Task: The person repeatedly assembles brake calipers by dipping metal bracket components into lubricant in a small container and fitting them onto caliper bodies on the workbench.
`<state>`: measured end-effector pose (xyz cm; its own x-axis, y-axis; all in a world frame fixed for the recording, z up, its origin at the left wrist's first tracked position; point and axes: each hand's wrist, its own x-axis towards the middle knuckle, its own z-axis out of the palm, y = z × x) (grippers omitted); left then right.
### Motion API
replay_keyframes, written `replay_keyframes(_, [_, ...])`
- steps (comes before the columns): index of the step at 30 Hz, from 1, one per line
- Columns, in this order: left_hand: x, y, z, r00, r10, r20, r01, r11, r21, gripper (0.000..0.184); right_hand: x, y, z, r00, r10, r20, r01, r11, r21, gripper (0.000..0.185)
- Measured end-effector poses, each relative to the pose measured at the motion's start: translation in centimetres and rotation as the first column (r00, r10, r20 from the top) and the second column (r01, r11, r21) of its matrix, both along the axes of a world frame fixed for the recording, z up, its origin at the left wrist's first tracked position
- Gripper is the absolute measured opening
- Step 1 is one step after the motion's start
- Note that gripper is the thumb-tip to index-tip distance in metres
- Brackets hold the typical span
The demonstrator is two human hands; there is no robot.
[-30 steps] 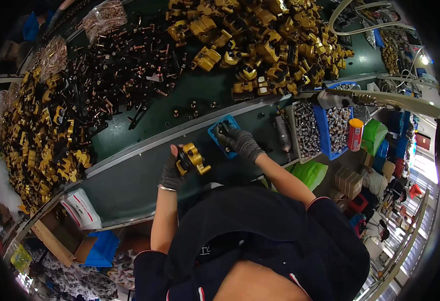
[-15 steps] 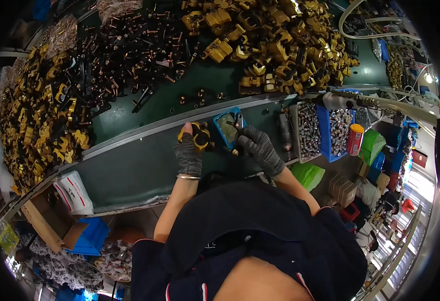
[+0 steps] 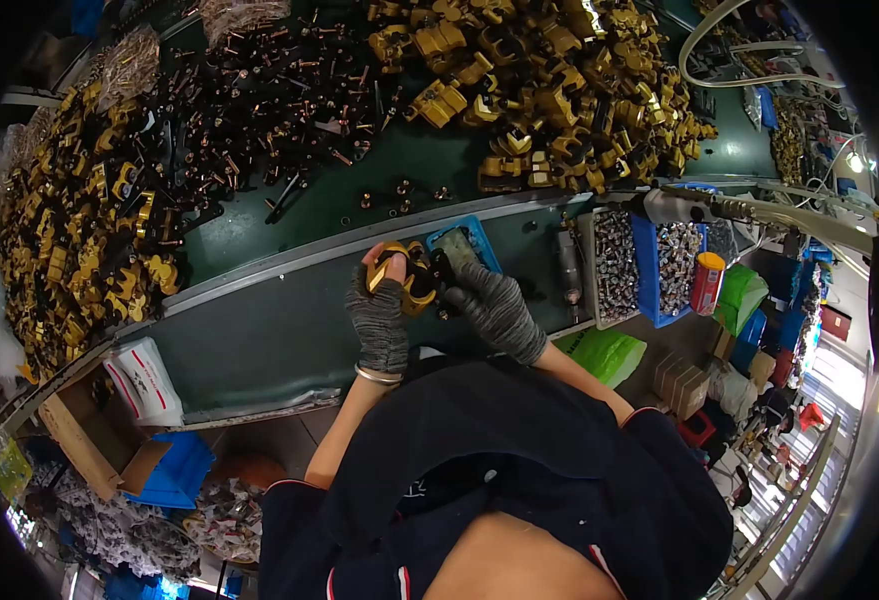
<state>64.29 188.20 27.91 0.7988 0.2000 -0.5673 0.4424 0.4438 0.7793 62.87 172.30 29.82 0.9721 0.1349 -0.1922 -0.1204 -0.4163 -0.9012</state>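
Note:
My left hand (image 3: 377, 315), in a grey fingerless glove, is closed around a gold clamp-like metal part (image 3: 417, 288) with black inside its curve. Close beside that part, my right hand (image 3: 496, 305), gloved too, pinches a small black lever (image 3: 440, 266). Whether the lever touches the gold part I cannot tell, as my fingers hide its end. Just behind my right hand sits a small blue tray (image 3: 479, 243) with pale contents. A few small bolts and nuts (image 3: 404, 188) lie past the metal rail.
Heaps of gold parts (image 3: 579, 90) and black levers with bolts (image 3: 259, 100) cover the far bench. On the right are a dark cylindrical tool (image 3: 569, 262), a blue bin of small metal pieces (image 3: 649, 262) and a red-yellow can (image 3: 707, 284). A metal rail (image 3: 289, 262) crosses the bench.
My right hand has moved left from the blue tray's edge, bringing the black lever up to the gold part. My left hand has turned the gold part, its thumb now across the top.

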Motion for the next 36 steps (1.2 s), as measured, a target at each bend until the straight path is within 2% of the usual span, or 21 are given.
replay_keyframes(2, [-0.1,0.0,0.7,0.994,-0.052,0.095,0.046,0.997,0.069,0.042,0.2,0.3,0.5,1.0,-0.006,-0.002,0.006,1.0,0.001,0.021])
replay_keyframes(6, [0.0,-0.1,1.3,0.995,0.013,0.103,-0.014,1.0,0.014,0.041,0.1,0.9,0.8,0.997,-0.072,-0.014,0.072,0.997,0.0,0.022])
replay_keyframes(11, [-0.4,-0.1,1.6,0.992,-0.072,0.105,0.054,0.984,0.169,0.044,0.1,0.8,0.6,0.995,-0.089,-0.04,0.088,0.996,-0.012,0.023])
replay_keyframes(15, [-0.5,0.0,1.5,0.991,-0.105,0.083,0.09,0.982,0.167,0.045,-0.1,0.8,0.4,0.987,-0.12,-0.104,0.122,0.993,0.006,0.021])
replay_keyframes(16, [-0.5,0.0,1.1,0.994,-0.101,0.047,0.096,0.991,0.099,0.046,-0.1,0.9,0.5,0.988,-0.118,-0.102,0.12,0.993,0.006,0.021])
replay_keyframes(18, [-0.7,0.2,0.5,0.995,-0.096,0.013,0.095,0.995,0.03,0.047,0.0,1.0,1.0,0.984,-0.052,0.168,0.071,0.991,-0.114,0.018])
replay_keyframes(20, [-1.3,0.3,0.2,0.992,-0.102,0.078,0.104,0.994,-0.029,0.049,0.1,0.8,1.0,0.976,-0.029,0.216,0.054,0.992,-0.11,0.016])
replay_keyframes(23, [-1.3,1.1,0.4,0.976,-0.191,0.103,0.19,0.982,0.017,0.05,0.2,1.1,1.1,0.963,-0.006,0.269,0.039,0.992,-0.119,0.016])
replay_keyframes(25, [-1.3,1.2,0.5,0.975,-0.185,0.123,0.184,0.983,0.021,0.05,1.0,1.0,1.0,0.958,0.009,0.287,0.031,0.99,-0.135,0.017])
replay_keyframes(27, [-1.9,1.7,-1.0,0.971,-0.189,0.147,0.188,0.982,0.025,0.051,1.8,0.7,0.8,0.956,0.132,0.264,-0.064,0.965,-0.252,0.032])
replay_keyframes(28, [-2.8,2.2,-3.7,0.968,-0.195,0.16,0.22,0.963,-0.155,0.053,1.7,0.9,0.7,0.955,0.126,0.269,-0.056,0.966,-0.254,0.032])
replay_keyframes(29, [-3.3,2.4,-5.2,0.964,-0.2,0.173,0.248,0.911,-0.329,0.057,1.4,1.4,0.6,0.984,0.013,0.175,-0.013,1.0,0.002,0.043])
replay_keyframes(30, [-2.7,0.9,-1.8,0.988,0.005,0.154,0.07,0.878,-0.474,0.064,1.3,1.7,0.4,0.996,-0.076,0.055,0.06,0.966,0.253,0.054])
replay_keyframes(31, [-2.7,1.1,-1.9,0.988,-0.009,0.154,0.082,0.877,-0.474,0.064,1.4,1.7,1.1,0.994,-0.09,0.055,0.073,0.964,0.254,0.054])
replay_keyframes(33, [-3.0,1.9,-2.1,0.986,0.008,0.166,0.099,0.778,-0.621,0.068,1.8,1.3,3.4,0.989,0.102,-0.104,-0.083,0.982,0.172,0.071])
replay_keyframes(34, [-3.1,2.7,-2.2,0.986,0.008,0.167,0.099,0.778,-0.621,0.068,1.8,1.1,3.6,0.989,0.103,-0.103,-0.084,0.982,0.172,0.071])
replay_keyframes(35, [-3.1,3.8,-2.3,0.955,-0.171,0.243,0.26,0.875,-0.408,0.073,1.8,1.1,3.8,0.986,0.097,-0.136,-0.072,0.982,0.174,0.072])
replay_keyframes(36, [-3.0,4.2,-2.3,0.93,-0.261,0.26,0.332,0.899,-0.287,0.075,1.8,1.1,3.9,0.981,0.095,-0.17,-0.064,0.982,0.179,0.072])
